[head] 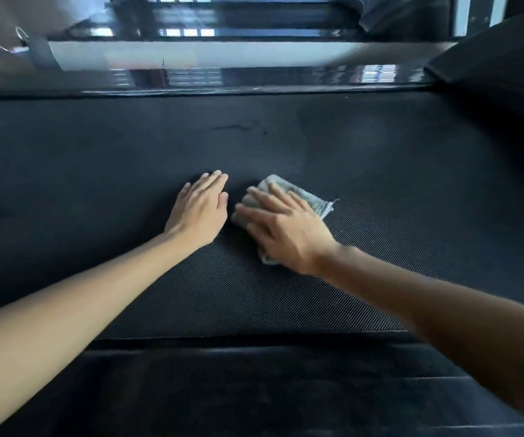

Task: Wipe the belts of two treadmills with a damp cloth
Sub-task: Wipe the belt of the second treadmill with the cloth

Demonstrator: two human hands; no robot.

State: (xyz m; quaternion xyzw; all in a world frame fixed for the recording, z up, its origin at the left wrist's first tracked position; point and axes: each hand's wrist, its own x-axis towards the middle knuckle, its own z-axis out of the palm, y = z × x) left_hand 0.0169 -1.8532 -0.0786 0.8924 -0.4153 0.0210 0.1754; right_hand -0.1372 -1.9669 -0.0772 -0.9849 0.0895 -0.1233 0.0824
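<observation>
Belt (pixel 286 294) is matt black with a fine woven-looking grain, rough rather than slick. Under the right hand's fingers (pixel 264 200) sits a grey terry-type cloth (pixel 311 200) with a frayed corner. Beyond the fingertips, the side rail (pixel 254 77) is glossy, mirror-like.

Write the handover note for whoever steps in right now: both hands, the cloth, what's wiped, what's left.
Left hand: flat on the belt, fingers straight, holding nothing.
Right hand: pressing flat on the folded grey cloth, fingers spread; it is blurred, so likely mid-stroke.
Cloth: on the belt near mid-width, just right of the left hand.
Done: a patch beyond the cloth has a different sheen and may be wiped; not certain.
Left: the rest of this belt, as far as can be judged, then the second treadmill's belt.
</observation>
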